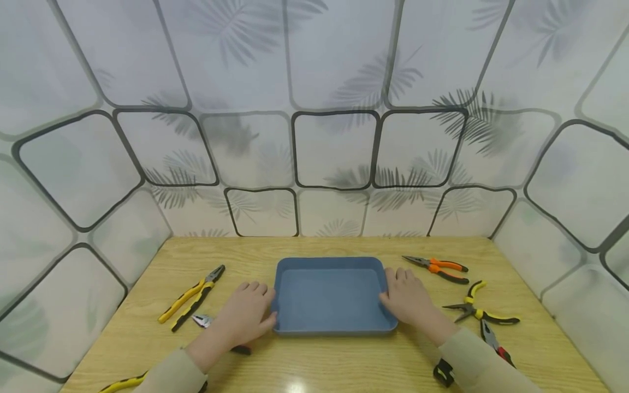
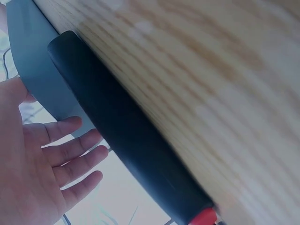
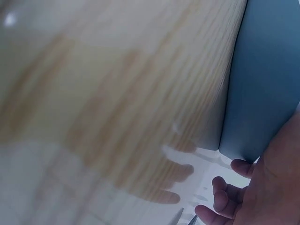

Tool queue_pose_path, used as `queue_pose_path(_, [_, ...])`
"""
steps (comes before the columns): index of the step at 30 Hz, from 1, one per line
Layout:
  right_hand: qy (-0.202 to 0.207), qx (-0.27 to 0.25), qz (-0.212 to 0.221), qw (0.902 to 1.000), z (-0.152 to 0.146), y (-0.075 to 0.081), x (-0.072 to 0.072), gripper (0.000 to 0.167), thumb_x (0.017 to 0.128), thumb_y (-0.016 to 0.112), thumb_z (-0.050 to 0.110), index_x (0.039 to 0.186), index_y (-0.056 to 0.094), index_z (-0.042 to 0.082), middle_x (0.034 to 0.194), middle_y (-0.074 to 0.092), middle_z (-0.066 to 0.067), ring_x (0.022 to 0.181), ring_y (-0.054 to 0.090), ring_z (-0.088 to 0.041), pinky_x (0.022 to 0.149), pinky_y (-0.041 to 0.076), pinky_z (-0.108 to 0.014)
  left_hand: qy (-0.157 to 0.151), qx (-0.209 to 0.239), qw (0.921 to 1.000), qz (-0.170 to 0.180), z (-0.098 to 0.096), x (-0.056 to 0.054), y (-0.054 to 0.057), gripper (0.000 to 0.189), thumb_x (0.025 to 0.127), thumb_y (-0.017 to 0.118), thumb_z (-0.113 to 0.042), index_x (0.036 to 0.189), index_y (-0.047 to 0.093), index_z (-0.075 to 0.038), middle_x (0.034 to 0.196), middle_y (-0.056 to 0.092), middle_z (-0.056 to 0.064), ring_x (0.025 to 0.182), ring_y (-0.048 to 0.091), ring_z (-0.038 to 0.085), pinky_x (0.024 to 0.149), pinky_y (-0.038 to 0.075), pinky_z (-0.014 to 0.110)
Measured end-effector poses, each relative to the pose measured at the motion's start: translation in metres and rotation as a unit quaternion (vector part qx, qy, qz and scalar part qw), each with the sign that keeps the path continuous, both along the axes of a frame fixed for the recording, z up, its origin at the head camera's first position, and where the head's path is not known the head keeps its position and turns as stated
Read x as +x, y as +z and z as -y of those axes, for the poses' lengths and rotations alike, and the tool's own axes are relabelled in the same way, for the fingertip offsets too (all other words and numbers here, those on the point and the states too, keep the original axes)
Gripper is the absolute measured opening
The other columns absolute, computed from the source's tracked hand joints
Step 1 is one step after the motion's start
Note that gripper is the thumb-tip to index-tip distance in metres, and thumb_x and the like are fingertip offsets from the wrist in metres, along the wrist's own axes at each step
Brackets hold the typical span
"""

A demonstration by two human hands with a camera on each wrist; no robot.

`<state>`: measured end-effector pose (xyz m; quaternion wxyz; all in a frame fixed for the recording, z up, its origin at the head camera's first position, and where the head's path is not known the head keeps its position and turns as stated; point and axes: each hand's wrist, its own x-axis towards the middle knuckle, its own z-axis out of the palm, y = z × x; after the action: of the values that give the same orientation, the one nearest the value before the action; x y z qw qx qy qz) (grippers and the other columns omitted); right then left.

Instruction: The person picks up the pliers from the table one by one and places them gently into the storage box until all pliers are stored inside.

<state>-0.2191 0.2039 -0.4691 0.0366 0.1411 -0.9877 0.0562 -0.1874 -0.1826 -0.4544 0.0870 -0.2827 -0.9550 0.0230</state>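
A shallow blue rectangular tray (image 1: 334,300) lies flat on the wooden table, between the two hands. My left hand (image 1: 248,311) is at its left side, fingers loosely extended and touching or nearly touching the outer wall; the left wrist view shows the spread fingers (image 2: 77,152) by the wall. At the opposite side is my right hand (image 1: 408,297), its thumb over the rim. In the right wrist view the bent fingers (image 3: 225,197) sit by the tray wall (image 3: 262,79). Under the left forearm, pliers (image 1: 201,321) with a black and red handle (image 2: 126,126) are partly hidden.
Yellow-black pliers (image 1: 194,297) lie left of the tray. To the right are orange-black long-nose pliers (image 1: 437,268), yellow-black pliers (image 1: 474,311) and red-handled pliers (image 1: 493,341). A black handle (image 1: 444,373) and a yellow handle (image 1: 123,383) show beside the sleeves. Patterned cloth walls enclose the table.
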Motion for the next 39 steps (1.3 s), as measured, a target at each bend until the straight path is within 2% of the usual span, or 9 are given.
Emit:
queue_pose_path(8, [-0.006, -0.001, 0.007, 1.0000, 0.000, -0.002, -0.002, 0.046, 0.098, 0.058, 0.024, 0.132, 0.052, -0.006, 0.099, 0.054, -0.020, 0.088, 0.050, -0.034, 0.072, 0.045, -0.045, 0.004, -0.010, 0.9998, 0.016, 0.003, 0.000, 0.000, 0.040, 0.100, 0.067, -0.043, 0.120, 0.069, -0.008, 0.107, 0.070, 0.008, 0.104, 0.066, 0.027, 0.095, 0.054, 0.047])
queue_pose_path(19, [-0.011, -0.005, 0.023, 0.9997, 0.003, 0.000, -0.001, 0.044, 0.100, 0.057, 0.025, 0.132, 0.051, -0.005, 0.099, 0.053, -0.020, 0.089, 0.049, -0.033, 0.072, 0.044, -0.046, -0.010, -0.012, 0.9999, 0.003, 0.007, -0.001, 0.001, 0.035, 0.101, 0.066, -0.043, 0.113, 0.071, -0.011, 0.102, 0.069, 0.005, 0.099, 0.065, 0.024, 0.090, 0.053, 0.046])
queue_pose_path(33, [-0.012, -0.007, 0.019, 0.9997, 0.002, 0.000, -0.001, 0.037, 0.098, 0.057, 0.025, 0.123, 0.052, -0.002, 0.095, 0.050, -0.017, 0.084, 0.046, -0.031, 0.068, 0.040, -0.042, -0.003, -0.017, 0.9995, 0.025, 0.013, -0.001, 0.006, 0.043, 0.104, 0.064, -0.043, 0.124, 0.070, -0.005, 0.114, 0.071, 0.011, 0.110, 0.066, 0.031, 0.098, 0.053, 0.050])
queue_pose_path(39, [-0.014, -0.005, 0.019, 0.9997, 0.003, 0.000, -0.002, 0.042, 0.099, 0.057, 0.025, 0.129, 0.052, -0.004, 0.097, 0.052, -0.018, 0.086, 0.047, -0.031, 0.070, 0.041, -0.043, -0.004, -0.007, 0.9997, 0.023, 0.017, -0.003, 0.010, 0.035, 0.103, 0.066, -0.039, 0.115, 0.069, -0.007, 0.107, 0.069, 0.009, 0.105, 0.066, 0.030, 0.095, 0.054, 0.050])
